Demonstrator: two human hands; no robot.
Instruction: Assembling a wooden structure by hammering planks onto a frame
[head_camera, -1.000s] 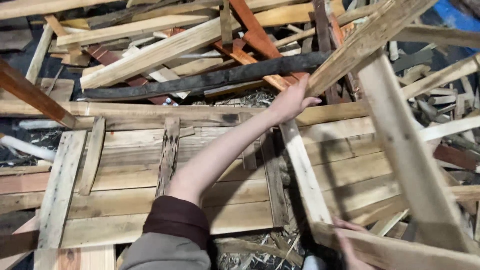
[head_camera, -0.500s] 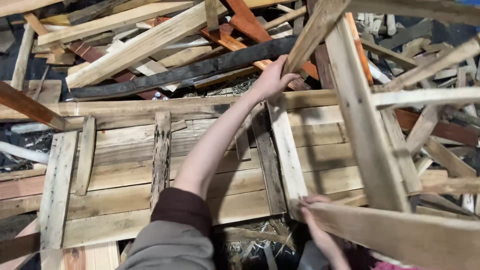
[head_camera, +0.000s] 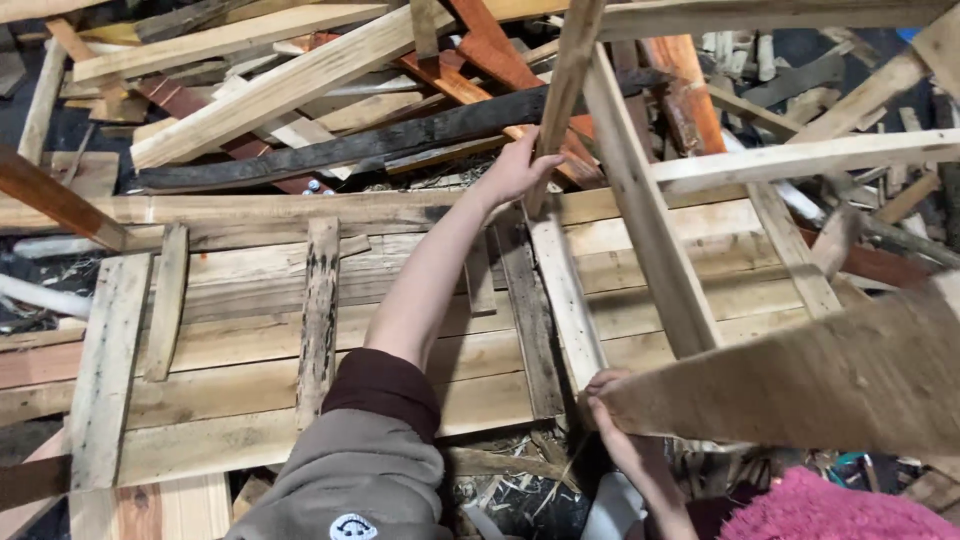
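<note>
My left hand (head_camera: 515, 172) reaches far forward and grips a slanting pale slat (head_camera: 567, 85) of a raised wooden frame. That frame has a long diagonal plank (head_camera: 648, 225) and a cross rail (head_camera: 800, 157), and it leans over the pile on the right. My right hand (head_camera: 608, 398) is low, near my body, with its fingers closed on the end of a wide rough board (head_camera: 800, 385) at the frame's near edge. A flat pallet (head_camera: 250, 330) of weathered boards lies under both arms.
A heap of scrap timber fills the far side: a charred black beam (head_camera: 380, 145), reddish planks (head_camera: 500, 60) and long pale boards (head_camera: 270, 85). A brown beam (head_camera: 55, 200) juts in from the left. Straw and debris (head_camera: 500, 490) lie beside my knees, with pink fabric (head_camera: 830, 510) at bottom right.
The raised frame has swung left and nearer to me, with its wide near board now filling the lower right. My left hand moved left with the slat; my right hand rose while gripping the board.
</note>
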